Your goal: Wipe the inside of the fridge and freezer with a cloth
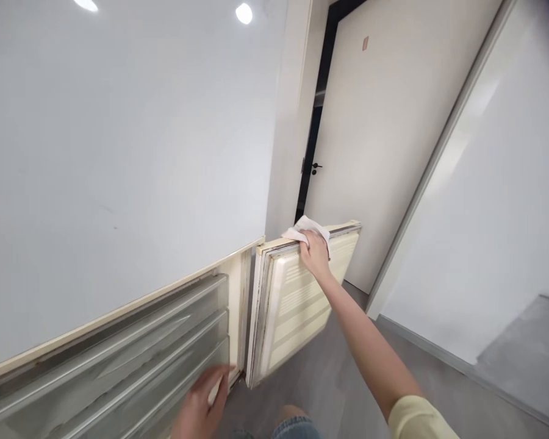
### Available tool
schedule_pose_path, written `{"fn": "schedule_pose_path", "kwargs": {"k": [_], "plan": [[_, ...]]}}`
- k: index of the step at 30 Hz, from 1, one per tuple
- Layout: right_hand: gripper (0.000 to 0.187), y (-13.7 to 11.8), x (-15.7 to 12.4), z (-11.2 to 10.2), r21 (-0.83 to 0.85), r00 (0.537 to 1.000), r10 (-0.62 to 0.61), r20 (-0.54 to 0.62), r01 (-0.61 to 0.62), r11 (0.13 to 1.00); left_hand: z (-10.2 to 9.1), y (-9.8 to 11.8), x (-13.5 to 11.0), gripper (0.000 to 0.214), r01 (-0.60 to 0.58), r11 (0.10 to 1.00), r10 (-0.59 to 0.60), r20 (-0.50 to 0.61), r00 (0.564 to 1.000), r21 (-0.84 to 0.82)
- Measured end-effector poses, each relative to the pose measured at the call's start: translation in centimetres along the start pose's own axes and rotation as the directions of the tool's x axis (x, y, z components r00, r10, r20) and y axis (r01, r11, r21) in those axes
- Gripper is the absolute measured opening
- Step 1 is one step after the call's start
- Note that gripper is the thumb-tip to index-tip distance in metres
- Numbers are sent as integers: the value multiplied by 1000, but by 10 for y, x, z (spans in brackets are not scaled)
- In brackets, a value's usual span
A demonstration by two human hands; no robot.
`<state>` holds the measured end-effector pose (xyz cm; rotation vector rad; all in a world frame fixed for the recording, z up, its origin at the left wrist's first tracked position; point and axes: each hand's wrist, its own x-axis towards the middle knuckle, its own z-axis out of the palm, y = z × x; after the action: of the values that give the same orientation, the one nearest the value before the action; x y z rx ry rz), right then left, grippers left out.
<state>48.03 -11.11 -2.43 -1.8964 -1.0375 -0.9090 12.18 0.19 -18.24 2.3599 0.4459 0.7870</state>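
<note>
My right hand [316, 253] is closed on a white cloth [305, 227], pressing it against the top edge of a cream freezer door [297, 305]. The door stands swung out, its ribbed inner side and dirty-looking gasket showing. My left hand [204, 402], slightly blurred, is low in front of the clear drawer fronts [119, 366]. Its fingers are curved, with a gap between thumb and forefinger, and nothing shows in it.
A large glossy white panel [128, 152] rises above the drawers. Behind the freezer door are a pale room door [388, 122] with a black handle [316, 166] and a white wall [485, 213]. Grey floor [348, 378] and my knee [295, 424] show below.
</note>
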Motion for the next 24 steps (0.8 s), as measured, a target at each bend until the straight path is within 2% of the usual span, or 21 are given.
{"fn": "schedule_pose_path", "kwargs": {"k": [1,2,3,5,7,8,10,13,15,16,18,19,20,21,22,23,24], "plan": [[37,-1,-2,2,-22,1000,6,-2,-6,1000,-4,12,20,27,-97,994,98,6,995,-52],[37,-3,-3,1,-31,1000,11,8,-11,999,-10,27,42,26,-207,975,205,-34,978,-83],[37,-5,-4,-1,-31,1000,15,26,-14,999,-15,46,65,25,-332,938,319,-119,940,-103],[37,-9,-5,-9,-17,997,26,67,-25,1000,-23,88,113,24,-523,844,484,-254,837,-114],[38,-14,-4,-17,-3,994,52,100,-51,999,-23,130,161,25,-583,808,543,-275,794,-88],[38,-17,-3,-20,2,991,68,113,-68,998,-20,148,183,27,-563,826,543,-224,809,-30],[37,-20,-1,-26,18,983,111,147,-115,993,-9,172,220,33,-458,871,469,-22,883,176],[37,-19,6,-37,100,952,252,176,-272,957,10,183,253,42,-399,883,403,37,915,247],[37,-15,7,-53,167,899,419,130,-437,884,17,180,261,45,-356,889,354,60,933,286],[38,-12,5,-64,204,850,521,74,-524,827,18,178,262,46,-342,889,334,80,939,305],[38,-7,-7,-88,289,708,700,-88,-655,698,16,175,263,46,-333,883,306,132,943,330],[39,-7,-17,-100,337,636,749,-188,-674,657,14,174,265,46,-336,880,296,164,941,335],[40,-7,-29,-109,377,582,759,-293,-659,651,12,174,268,44,-340,879,287,198,937,336],[41,-9,-43,-116,393,560,731,-390,-617,682,10,175,272,43,-346,878,280,231,932,332],[44,-12,-58,-119,373,573,668,-476,-556,743,8,175,277,42,-352,878,274,261,926,324],[46,-16,-73,-117,316,620,574,-536,-483,816,8,176,282,42,-357,880,272,285,919,313],[49,-20,-87,-111,235,686,457,-567,-396,887,7,176,287,43,-362,883,271,303,914,300]]}}
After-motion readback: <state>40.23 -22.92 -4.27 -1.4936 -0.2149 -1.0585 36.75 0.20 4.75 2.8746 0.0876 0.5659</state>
